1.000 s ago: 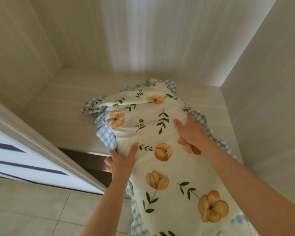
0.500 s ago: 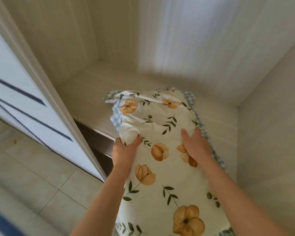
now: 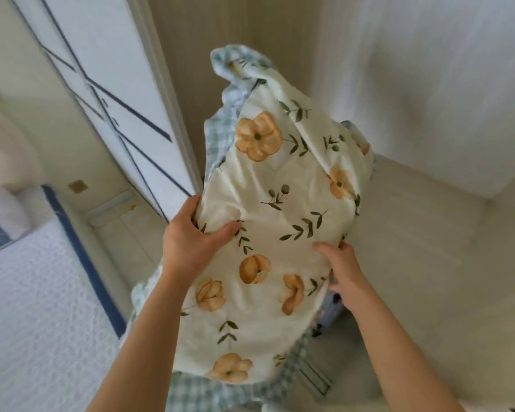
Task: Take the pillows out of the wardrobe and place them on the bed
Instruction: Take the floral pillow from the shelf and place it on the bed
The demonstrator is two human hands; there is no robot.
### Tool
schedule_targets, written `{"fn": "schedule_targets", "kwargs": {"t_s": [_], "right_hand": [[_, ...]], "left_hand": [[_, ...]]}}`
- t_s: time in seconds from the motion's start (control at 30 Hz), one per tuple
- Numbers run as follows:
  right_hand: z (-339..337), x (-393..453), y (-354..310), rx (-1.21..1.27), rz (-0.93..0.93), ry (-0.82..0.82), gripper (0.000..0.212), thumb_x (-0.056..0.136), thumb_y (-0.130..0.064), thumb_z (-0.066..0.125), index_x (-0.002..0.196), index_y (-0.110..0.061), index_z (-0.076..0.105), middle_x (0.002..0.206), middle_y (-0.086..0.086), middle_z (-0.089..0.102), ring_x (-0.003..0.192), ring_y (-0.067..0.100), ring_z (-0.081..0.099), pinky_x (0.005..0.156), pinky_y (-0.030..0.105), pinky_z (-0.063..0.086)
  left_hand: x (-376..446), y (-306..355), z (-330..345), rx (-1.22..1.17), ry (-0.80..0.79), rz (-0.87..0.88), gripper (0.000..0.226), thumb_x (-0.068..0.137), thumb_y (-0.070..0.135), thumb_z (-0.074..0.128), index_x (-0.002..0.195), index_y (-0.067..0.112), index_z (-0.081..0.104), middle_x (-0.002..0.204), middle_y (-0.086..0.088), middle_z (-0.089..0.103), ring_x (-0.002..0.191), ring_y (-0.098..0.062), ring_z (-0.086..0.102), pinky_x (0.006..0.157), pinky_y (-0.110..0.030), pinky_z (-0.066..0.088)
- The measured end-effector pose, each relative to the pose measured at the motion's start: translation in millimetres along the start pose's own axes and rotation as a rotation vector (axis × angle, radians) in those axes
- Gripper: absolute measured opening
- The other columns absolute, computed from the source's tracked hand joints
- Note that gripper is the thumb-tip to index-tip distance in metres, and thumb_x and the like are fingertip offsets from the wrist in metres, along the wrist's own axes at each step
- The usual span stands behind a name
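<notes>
A cream pillow with orange flowers, green leaves and a blue-checked frill is lifted off the wardrobe shelf, its far end raised and tilted. My left hand grips the pillow's left edge, thumb on top. My right hand holds the pillow's right edge, fingers partly tucked under it. The bed with a white textured cover and a blue border lies at the lower left. Part of the pillow's underside is hidden.
The white wardrobe door with dark blue lines stands open on the left, beside the pillow. Pale tiled floor runs between the bed and the wardrobe. Other bedding lies at the head of the bed.
The pillow has been raised off the shelf and swung left, its far end now up in the air. The view has turned left, so the bed has come into sight.
</notes>
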State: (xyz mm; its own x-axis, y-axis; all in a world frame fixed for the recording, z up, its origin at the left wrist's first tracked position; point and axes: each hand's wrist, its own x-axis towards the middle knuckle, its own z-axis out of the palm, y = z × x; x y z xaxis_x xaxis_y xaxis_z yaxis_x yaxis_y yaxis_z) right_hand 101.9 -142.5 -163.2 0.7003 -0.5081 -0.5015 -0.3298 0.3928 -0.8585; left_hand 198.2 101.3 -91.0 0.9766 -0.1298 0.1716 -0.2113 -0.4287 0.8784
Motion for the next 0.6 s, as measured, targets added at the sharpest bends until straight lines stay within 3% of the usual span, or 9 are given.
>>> {"fn": "schedule_targets", "kwargs": {"t_s": [0.07, 0.17, 0.23, 0.37, 0.43, 0.6], "right_hand": [[21.4, -8.9, 18.3, 0.047, 0.101, -0.085, 0.067, 0.073, -0.014, 0.070, 0.132, -0.027, 0.040, 0.116, 0.005, 0.061, 0.098, 0.028, 0.062, 0.054, 0.036, 0.055], [58.3, -20.2, 49.0, 0.130, 0.201, -0.206, 0.074, 0.070, -0.009, 0.066, 0.132, -0.038, 0.037, 0.119, 0.007, 0.057, 0.107, 0.033, 0.058, 0.079, 0.051, 0.053], [85.4, -31.2, 63.2, 0.142, 0.250, -0.278, 0.068, 0.073, -0.006, 0.064, 0.130, -0.035, 0.040, 0.120, 0.009, 0.058, 0.108, 0.034, 0.058, 0.092, 0.056, 0.048], [139.6, -51.2, 89.1, 0.072, 0.369, -0.396, 0.059, 0.074, -0.007, 0.064, 0.125, -0.030, 0.045, 0.121, 0.013, 0.057, 0.108, 0.036, 0.058, 0.093, 0.058, 0.048], [168.1, -60.4, 101.6, 0.003, 0.424, -0.458, 0.058, 0.075, -0.011, 0.065, 0.128, -0.026, 0.045, 0.122, 0.014, 0.056, 0.109, 0.037, 0.056, 0.095, 0.060, 0.047], [245.9, -76.9, 124.7, -0.150, 0.512, -0.539, 0.051, 0.074, -0.021, 0.065, 0.123, -0.019, 0.050, 0.115, 0.014, 0.059, 0.104, 0.035, 0.057, 0.088, 0.050, 0.052]], "left_hand": [[-10.5, -5.3, -30.4, 0.049, 0.024, 0.037, 0.069, 0.056, 0.055, 0.087, 0.118, 0.045, 0.058, 0.100, 0.025, 0.068, 0.090, 0.005, 0.065, 0.078, -0.032, 0.059], [-26.2, -13.1, -73.9, 0.114, 0.090, 0.070, 0.070, 0.053, 0.058, 0.085, 0.116, 0.057, 0.054, 0.102, 0.035, 0.064, 0.091, 0.010, 0.063, 0.076, -0.026, 0.057], [-35.6, -20.7, -100.2, 0.141, 0.134, 0.057, 0.075, 0.052, 0.060, 0.084, 0.120, 0.056, 0.054, 0.104, 0.037, 0.063, 0.092, 0.009, 0.064, 0.078, -0.026, 0.056], [-54.2, -45.0, -154.2, 0.230, 0.220, -0.031, 0.071, 0.050, 0.064, 0.082, 0.114, 0.063, 0.052, 0.097, 0.034, 0.065, 0.092, 0.006, 0.063, 0.087, -0.040, 0.057], [-63.4, -59.9, -180.3, 0.275, 0.271, -0.086, 0.074, 0.049, 0.067, 0.080, 0.118, 0.057, 0.054, 0.098, 0.030, 0.066, 0.094, 0.002, 0.063, 0.088, -0.044, 0.056], [-78.9, -104.9, -239.3, 0.247, 0.438, -0.246, 0.075, 0.048, 0.061, 0.085, 0.117, 0.047, 0.060, 0.099, 0.023, 0.069, 0.093, -0.002, 0.066, 0.085, -0.043, 0.057]]}}
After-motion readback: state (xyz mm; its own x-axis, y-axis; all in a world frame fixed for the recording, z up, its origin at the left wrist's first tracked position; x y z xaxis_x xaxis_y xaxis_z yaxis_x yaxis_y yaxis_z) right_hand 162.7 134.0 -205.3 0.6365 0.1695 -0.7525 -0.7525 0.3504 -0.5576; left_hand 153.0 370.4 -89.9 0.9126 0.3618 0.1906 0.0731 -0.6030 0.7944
